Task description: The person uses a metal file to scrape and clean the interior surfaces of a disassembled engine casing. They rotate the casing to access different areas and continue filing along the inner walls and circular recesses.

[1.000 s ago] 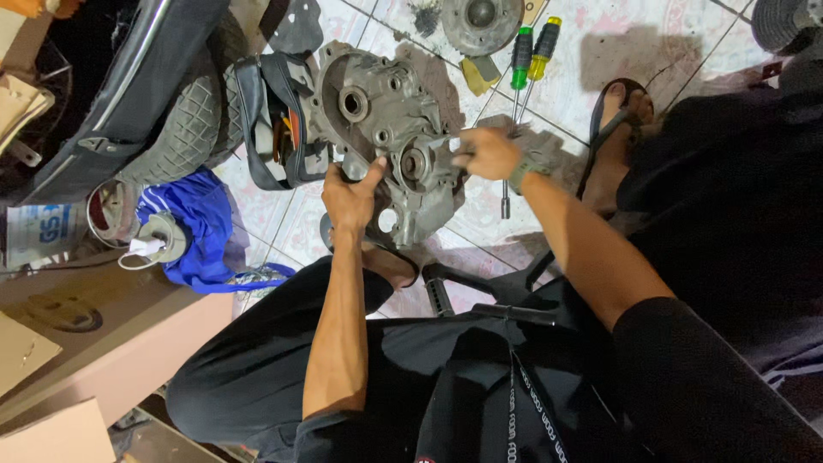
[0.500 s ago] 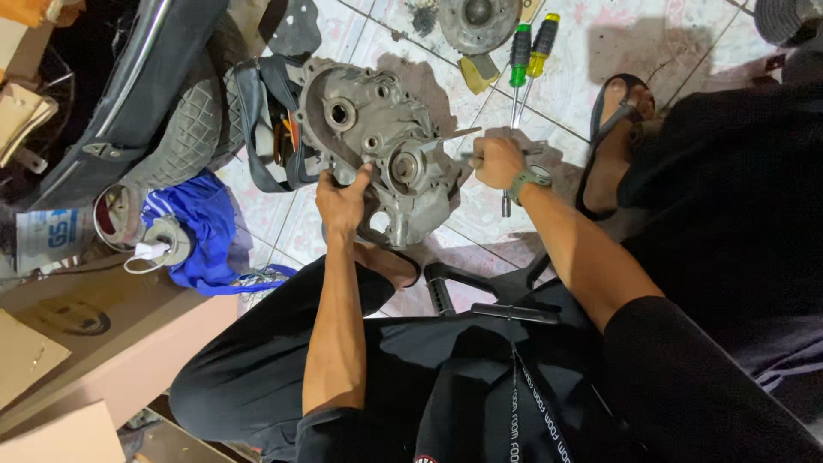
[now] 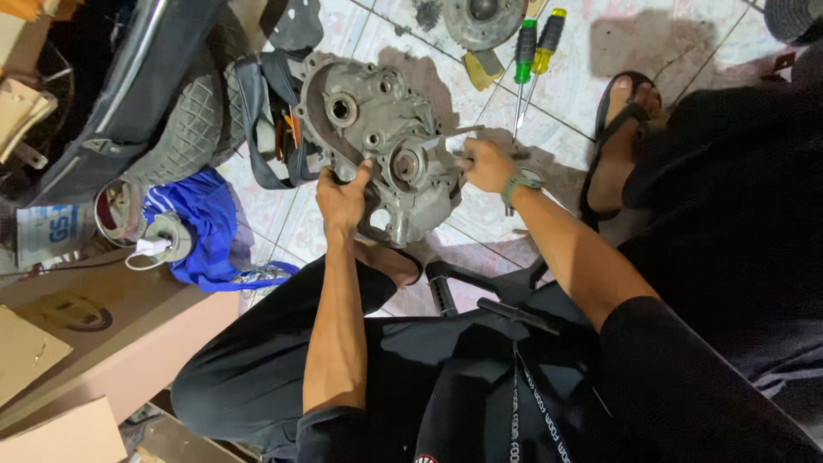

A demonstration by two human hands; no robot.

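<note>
A grey cast-metal engine case [image 3: 377,129] lies on the tiled floor [image 3: 600,43] in front of me. My left hand [image 3: 343,199] grips its near left edge, thumb up against the casting. At the right side of the case my right hand [image 3: 486,165] is closed around a thin metal tool [image 3: 454,134] whose tip points at the case. A green band sits on that wrist.
Two screwdrivers [image 3: 530,47], with green and yellow handles, lie beyond the case beside a round metal hub [image 3: 483,19]. A tyre [image 3: 184,120], a black strap bag [image 3: 266,120] and a blue cloth [image 3: 197,225] are at the left. My sandalled foot [image 3: 619,141] rests at the right.
The case has shifted slightly left and down in view. My right hand drew back from the case edge, then came in again with the thin tool. My left hand keeps its grip.
</note>
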